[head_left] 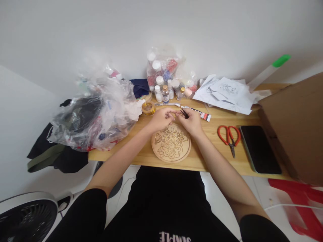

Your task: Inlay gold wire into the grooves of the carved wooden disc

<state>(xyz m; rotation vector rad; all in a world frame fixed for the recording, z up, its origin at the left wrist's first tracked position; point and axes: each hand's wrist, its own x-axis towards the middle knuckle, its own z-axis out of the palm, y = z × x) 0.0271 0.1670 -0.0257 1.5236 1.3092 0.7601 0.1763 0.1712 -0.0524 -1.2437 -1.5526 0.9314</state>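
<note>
I have both forearms stretched forward and angled inward, so the left hand [161, 119] and right hand [191, 122] meet fingertip to fingertip above the far rim of the wooden disc [172, 148]. My right grip is pinching one pair of black tweezers [185, 114]; the left fingers are curled in close, but I cannot tell whether they are pressed together. One small gold-coloured piece [174, 116] shows between the hands; I cannot tell which holds it. The single disc, carrying a raised flower pattern, lies flat on the bench [219, 117] just below both hands. I count one pair of orange-handled pliers [231, 145] and one dark phone [259, 149] to the right, and one tube [205, 116] beyond the right hand. One round amber container [148, 108] sits past the left hand, its contents unclear to me. At the back, a clear bag [164, 55] holds white-capped bottles with red and blue contents; one brown-capped bottle [165, 94] and one gold-capped bottle [180, 94] stand before it.
</note>
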